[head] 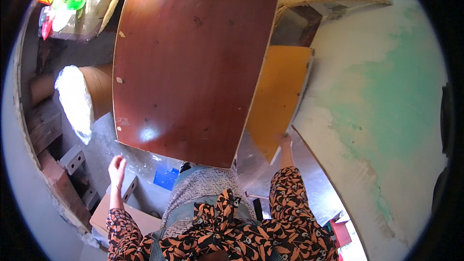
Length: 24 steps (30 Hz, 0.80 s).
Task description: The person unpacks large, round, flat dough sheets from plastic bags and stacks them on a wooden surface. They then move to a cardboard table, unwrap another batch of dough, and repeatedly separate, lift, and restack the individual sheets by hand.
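Note:
A large reddish-brown wooden panel (194, 72) fills the middle of the view, its surface marked by dark spots and chipped edges. Partly behind its right side stands a smaller orange-brown board (281, 94) with a pale edge. My right hand (286, 142) grips the lower right edge of this orange-brown board. Off the panel's lower left corner, my left hand (117, 169) is raised in the air with loosely bent fingers and nothing visible in it. A gap separates it from the panel.
To the left lies a brown roll (98, 87) with white plastic (74, 101) over its end. A cardboard box (136, 217) sits below my left hand. A wall with green patches (391, 79) rises at right. Small packets lie on a glossy surface (92, 18) at upper left.

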Tool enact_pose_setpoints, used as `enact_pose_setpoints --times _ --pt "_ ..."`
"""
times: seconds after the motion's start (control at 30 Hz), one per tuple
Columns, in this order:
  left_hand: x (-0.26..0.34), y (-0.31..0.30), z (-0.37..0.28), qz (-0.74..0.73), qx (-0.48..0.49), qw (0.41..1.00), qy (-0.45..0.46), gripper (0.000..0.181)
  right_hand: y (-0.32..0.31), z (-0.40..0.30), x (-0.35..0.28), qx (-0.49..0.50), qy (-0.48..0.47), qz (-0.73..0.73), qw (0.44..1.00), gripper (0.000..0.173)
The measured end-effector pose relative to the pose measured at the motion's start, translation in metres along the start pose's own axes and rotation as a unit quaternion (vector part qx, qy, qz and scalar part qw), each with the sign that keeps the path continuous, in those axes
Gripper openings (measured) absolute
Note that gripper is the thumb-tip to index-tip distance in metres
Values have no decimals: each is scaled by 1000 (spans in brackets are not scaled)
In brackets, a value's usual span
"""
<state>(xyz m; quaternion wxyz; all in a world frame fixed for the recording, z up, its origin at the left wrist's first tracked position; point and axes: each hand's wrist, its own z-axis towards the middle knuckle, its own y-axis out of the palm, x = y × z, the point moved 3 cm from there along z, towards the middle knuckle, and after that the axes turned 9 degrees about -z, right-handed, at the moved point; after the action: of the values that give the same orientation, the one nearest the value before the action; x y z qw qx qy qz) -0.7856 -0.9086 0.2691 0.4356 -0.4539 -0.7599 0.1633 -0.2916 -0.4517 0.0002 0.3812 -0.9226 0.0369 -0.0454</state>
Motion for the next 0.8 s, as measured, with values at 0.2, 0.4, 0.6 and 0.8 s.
enact_pose_setpoints --times 0.2,0.4,0.6,0.8 --pt "-17 17 -43 -46 -89 989 -108 17 4 17 13 20 -45 89 995 46" --pt "-8 20 -46 -97 -114 986 -78 17 -22 -41 5 54 -31 40 997 44" --pt "-37 -1 -47 -43 -98 994 4 19 -54 -162 -15 68 -29 33 997 38" --pt "-104 -27 -55 -93 -74 991 58 23 -37 -232 -1 204 -200 -63 956 38"
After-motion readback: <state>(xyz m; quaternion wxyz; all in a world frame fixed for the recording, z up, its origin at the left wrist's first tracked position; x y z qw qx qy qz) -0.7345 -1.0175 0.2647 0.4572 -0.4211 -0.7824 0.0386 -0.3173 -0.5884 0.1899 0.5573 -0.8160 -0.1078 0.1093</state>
